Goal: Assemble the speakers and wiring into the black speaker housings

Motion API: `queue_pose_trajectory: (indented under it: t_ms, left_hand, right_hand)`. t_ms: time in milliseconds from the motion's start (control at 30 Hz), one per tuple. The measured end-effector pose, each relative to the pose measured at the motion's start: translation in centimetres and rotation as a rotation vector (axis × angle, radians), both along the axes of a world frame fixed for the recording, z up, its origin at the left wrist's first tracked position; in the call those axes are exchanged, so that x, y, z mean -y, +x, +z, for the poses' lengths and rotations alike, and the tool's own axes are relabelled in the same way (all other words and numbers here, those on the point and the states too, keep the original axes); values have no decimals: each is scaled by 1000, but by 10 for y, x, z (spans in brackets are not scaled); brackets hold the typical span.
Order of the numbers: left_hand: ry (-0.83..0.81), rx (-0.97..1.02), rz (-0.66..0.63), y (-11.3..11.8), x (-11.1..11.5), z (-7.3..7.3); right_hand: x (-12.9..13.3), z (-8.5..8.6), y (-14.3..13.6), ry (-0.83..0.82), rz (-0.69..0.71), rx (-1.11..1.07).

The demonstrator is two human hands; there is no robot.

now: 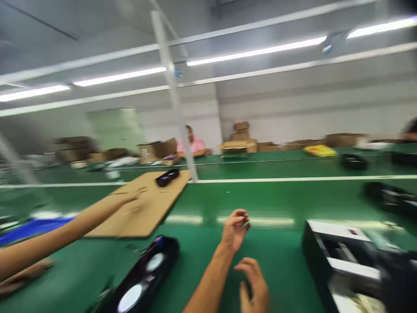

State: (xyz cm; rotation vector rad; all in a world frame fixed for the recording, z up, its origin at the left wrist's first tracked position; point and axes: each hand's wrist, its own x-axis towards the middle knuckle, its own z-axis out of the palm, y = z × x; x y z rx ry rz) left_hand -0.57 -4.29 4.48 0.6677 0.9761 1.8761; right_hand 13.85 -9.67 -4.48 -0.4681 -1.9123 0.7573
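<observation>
The head view is heavily blurred. The left hand [235, 228] is raised above the green tabletop [276, 198] near the middle of the picture, its forearm coming up from the bottom edge. Its grip is pinched together on a small piece [245, 223] at the fingertips, too blurred to name.

The right hand [256, 287] hangs lower and just to the right, close to the bottom edge. Its fingers are loosely curled, and I cannot tell whether its grip holds anything.

Left of both hands, a long black case [143, 278] with two pale round parts lies slanted on the tabletop. To the right stands a black and white box [339, 261], apart from the hands.

Another person's arm [65, 232] reaches in from the left edge, with its hand [135, 198] on a flat cardboard sheet [146, 217]. A small black object [167, 177] lies at the sheet's far end, beside a slanted metal post [172, 95]. A blue cloth [29, 227] lies at the left edge.

Across the far side, a seated person in a pink top [193, 144] is among cardboard boxes [239, 139], with a yellow item [321, 151] further right.
</observation>
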Motion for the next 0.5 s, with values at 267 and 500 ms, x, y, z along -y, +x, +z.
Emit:
queue_pose_trajectory:
  t_ms: [267, 500]
  left_hand:
    - [-168, -911, -5, -1, 201, 31]
    - [-557, -1189, 506, -95, 380, -14]
  right_hand:
    - [-10, -50, -13, -514, 154, 126]
    - [5, -37, -15, -608, 120, 97]
